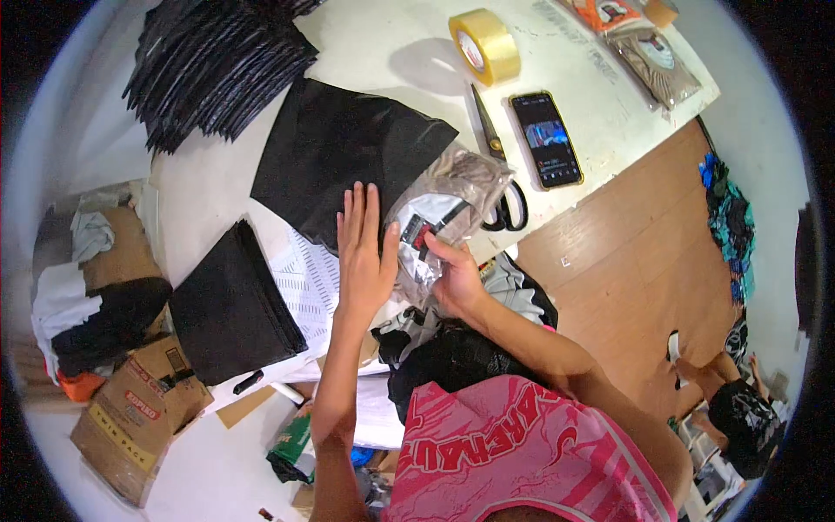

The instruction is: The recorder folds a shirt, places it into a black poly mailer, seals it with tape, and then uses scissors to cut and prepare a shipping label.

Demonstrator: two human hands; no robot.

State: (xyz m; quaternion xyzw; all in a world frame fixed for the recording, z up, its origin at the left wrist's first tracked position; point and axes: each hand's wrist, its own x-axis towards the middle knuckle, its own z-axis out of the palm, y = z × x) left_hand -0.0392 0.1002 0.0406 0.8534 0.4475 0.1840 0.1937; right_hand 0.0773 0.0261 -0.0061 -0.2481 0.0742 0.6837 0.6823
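My left hand (pixel 361 257) lies flat with its fingers stretched out, at the near edge of a black plastic mailing bag (pixel 335 143) on the white table. Pinched in my right hand (pixel 458 280) is a clear plastic package (pixel 448 196) with a folded garment inside, its thumb on top. The package lies beside the bag, its left edge against my left hand. Past its far right end, black-handled scissors (pixel 491 139) are partly covered by the plastic. A lit phone (pixel 545 139) rests to their right.
A roll of clear tape (pixel 503 54) stands farther back. Black bags are piled at the far left (pixel 217 74), with another stack (pixel 235 304) nearer, beside printed papers (pixel 304 283). More packaged garments (pixel 657 65) lie at the far right corner. A cardboard box (pixel 139 426) stands lower left; another person (pixel 744 422) is at right.
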